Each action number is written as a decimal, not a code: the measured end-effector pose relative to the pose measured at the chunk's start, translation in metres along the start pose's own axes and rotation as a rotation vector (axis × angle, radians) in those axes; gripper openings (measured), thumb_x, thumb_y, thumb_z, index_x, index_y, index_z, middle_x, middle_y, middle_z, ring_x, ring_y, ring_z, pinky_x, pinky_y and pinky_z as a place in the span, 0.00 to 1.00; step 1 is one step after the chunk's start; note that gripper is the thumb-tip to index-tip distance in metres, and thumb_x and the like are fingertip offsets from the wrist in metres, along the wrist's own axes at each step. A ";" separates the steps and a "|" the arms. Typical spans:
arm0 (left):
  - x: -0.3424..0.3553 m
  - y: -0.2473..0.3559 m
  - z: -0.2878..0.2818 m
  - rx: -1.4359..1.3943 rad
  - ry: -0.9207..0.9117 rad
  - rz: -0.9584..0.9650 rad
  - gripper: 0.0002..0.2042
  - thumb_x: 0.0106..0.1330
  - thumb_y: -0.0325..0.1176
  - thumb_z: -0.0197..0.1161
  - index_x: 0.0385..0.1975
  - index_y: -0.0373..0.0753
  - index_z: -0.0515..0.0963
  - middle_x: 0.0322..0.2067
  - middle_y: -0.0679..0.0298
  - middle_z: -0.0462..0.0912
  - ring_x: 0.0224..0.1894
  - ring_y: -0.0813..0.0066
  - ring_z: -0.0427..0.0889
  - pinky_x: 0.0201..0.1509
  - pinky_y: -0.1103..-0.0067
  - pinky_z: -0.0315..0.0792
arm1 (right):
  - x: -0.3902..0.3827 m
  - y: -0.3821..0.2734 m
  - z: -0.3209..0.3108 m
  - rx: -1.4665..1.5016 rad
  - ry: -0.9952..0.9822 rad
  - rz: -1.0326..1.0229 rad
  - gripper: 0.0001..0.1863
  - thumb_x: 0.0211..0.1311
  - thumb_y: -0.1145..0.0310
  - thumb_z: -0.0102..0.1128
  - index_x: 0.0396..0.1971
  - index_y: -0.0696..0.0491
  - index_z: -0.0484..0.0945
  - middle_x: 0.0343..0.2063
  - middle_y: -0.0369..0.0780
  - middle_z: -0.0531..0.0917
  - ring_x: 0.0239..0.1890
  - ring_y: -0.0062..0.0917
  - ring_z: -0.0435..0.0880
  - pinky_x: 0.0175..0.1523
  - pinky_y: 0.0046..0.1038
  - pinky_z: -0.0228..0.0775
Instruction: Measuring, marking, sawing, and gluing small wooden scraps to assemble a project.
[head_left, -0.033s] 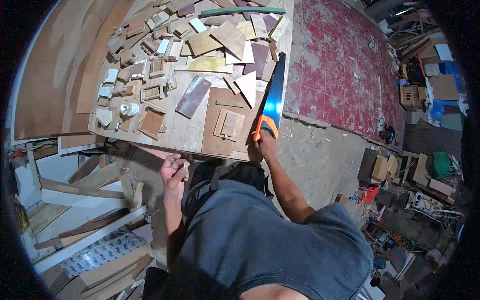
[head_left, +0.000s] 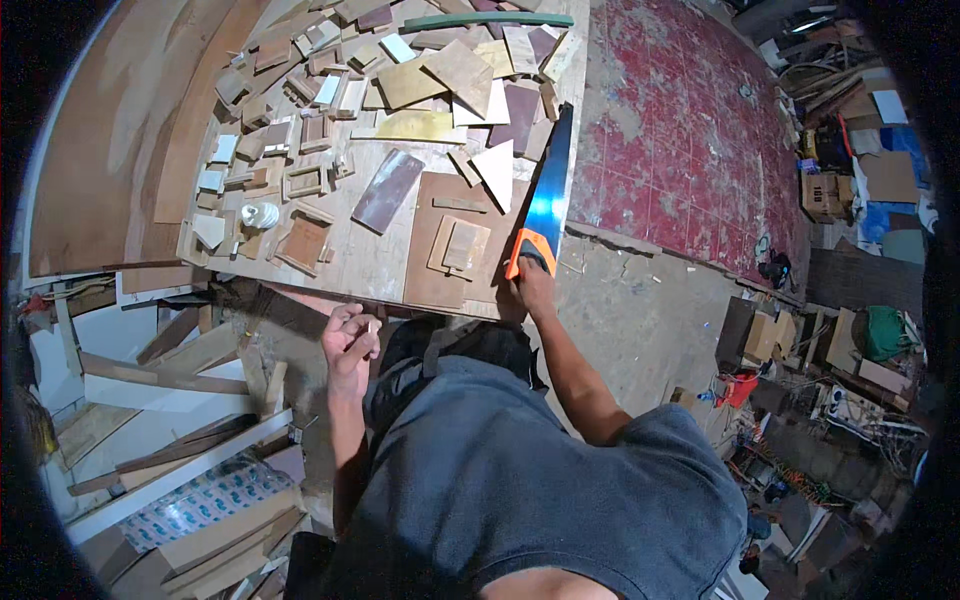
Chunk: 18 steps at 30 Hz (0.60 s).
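I have the right hand (head_left: 538,288) wrapped around the handle (head_left: 542,242) of the saw (head_left: 547,198) at the counter's (head_left: 345,265) right edge. Blade (head_left: 551,178): likely light, springy — grip handle only. Left hand (head_left: 349,348): fingers curled; contents I cannot tell.

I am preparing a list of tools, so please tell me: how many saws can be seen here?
1: the orange-handled saw, held in the right hand, along the right edge of the table. Others may be hidden.
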<state>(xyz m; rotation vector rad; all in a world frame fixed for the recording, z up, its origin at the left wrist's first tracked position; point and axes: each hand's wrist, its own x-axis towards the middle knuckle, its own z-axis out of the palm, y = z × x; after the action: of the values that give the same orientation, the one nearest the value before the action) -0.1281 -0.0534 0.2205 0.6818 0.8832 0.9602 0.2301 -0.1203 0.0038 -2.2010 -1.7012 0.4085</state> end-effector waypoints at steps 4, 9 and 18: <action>0.004 0.013 0.035 -0.202 -0.134 0.058 0.20 0.62 0.28 0.66 0.53 0.34 0.70 0.39 0.52 0.82 0.29 0.77 0.77 0.30 0.83 0.70 | 0.004 0.018 0.006 -0.082 -0.204 -0.004 0.30 0.52 0.53 0.69 0.52 0.51 0.72 0.42 0.48 0.78 0.41 0.46 0.82 0.42 0.43 0.76; 0.006 0.021 0.063 -0.317 -0.201 0.028 0.17 0.66 0.27 0.61 0.53 0.30 0.72 0.40 0.51 0.83 0.31 0.75 0.81 0.36 0.83 0.75 | 0.013 0.013 -0.009 -0.121 -0.269 -0.080 0.29 0.52 0.47 0.67 0.47 0.52 0.76 0.41 0.46 0.79 0.43 0.43 0.82 0.44 0.42 0.77; 0.018 0.025 0.105 -0.356 -0.140 0.053 0.11 0.63 0.24 0.62 0.44 0.32 0.76 0.37 0.55 0.80 0.33 0.76 0.77 0.36 0.87 0.73 | 0.034 0.008 -0.021 -0.112 -0.373 -0.089 0.32 0.55 0.36 0.61 0.42 0.53 0.83 0.38 0.46 0.83 0.40 0.42 0.84 0.46 0.41 0.77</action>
<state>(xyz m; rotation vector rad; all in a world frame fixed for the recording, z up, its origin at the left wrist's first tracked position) -0.0416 -0.0379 0.2851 0.4614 0.5541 1.0705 0.2538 -0.0910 0.0186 -2.2210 -2.0479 0.7564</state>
